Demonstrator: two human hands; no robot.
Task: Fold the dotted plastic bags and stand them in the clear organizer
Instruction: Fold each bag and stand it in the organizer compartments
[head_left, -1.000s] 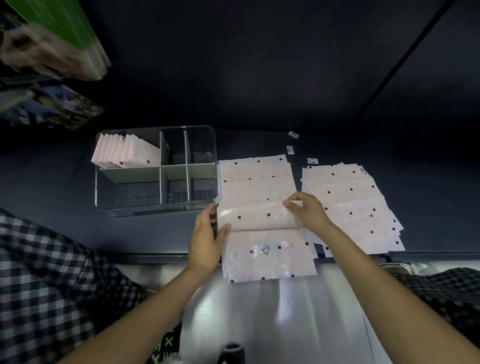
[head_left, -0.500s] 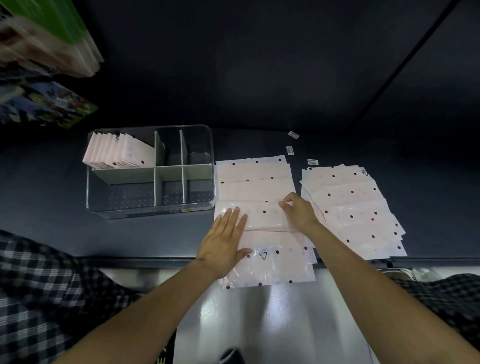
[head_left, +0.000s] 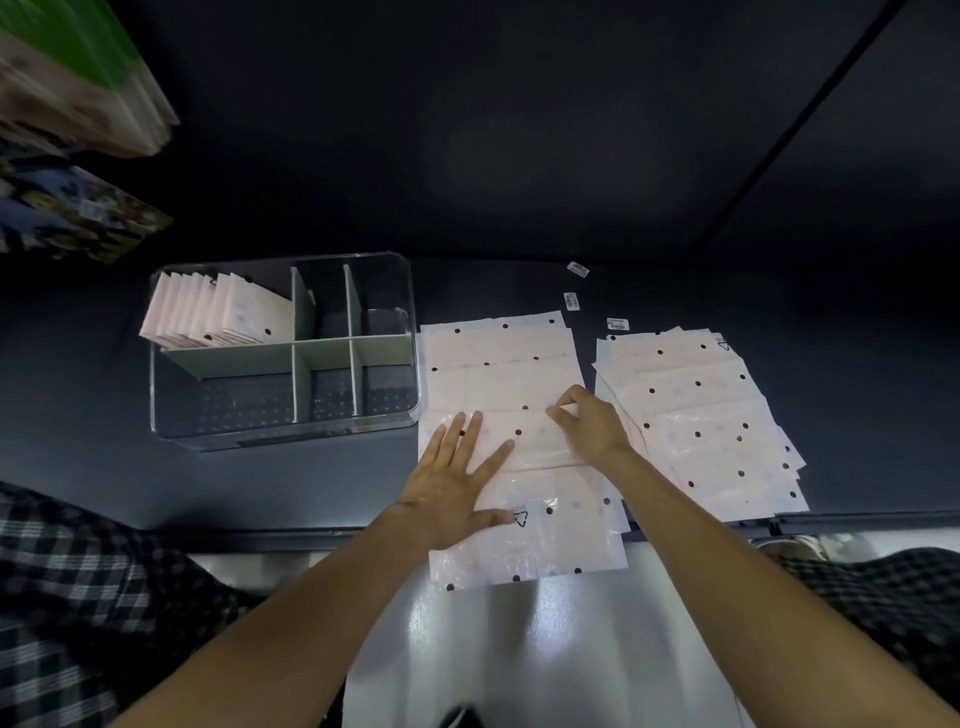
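A pale pink dotted plastic bag (head_left: 498, 364) lies flat on the dark table, its near end hanging over the front edge. A fold crosses its middle. My left hand (head_left: 457, 483) lies flat on that folded band with its fingers spread. My right hand (head_left: 587, 426) has its fingers curled, pinching the band's far edge at the right. The clear organizer (head_left: 283, 431) stands to the left, with several folded bags (head_left: 218, 312) upright in its back left compartment. A pile of unfolded dotted bags (head_left: 701, 415) lies to the right.
Three small barcode stickers (head_left: 571, 300) lie on the table behind the bags. Coloured packages (head_left: 67, 93) sit at the far left. Checked fabric (head_left: 78, 597) covers my knees below the table's front edge (head_left: 260, 538). A dark wall rises behind the table.
My left hand has gone from holding the fold's left end to lying flat on the band. My right hand has slid a little leftward along the fold's far edge.
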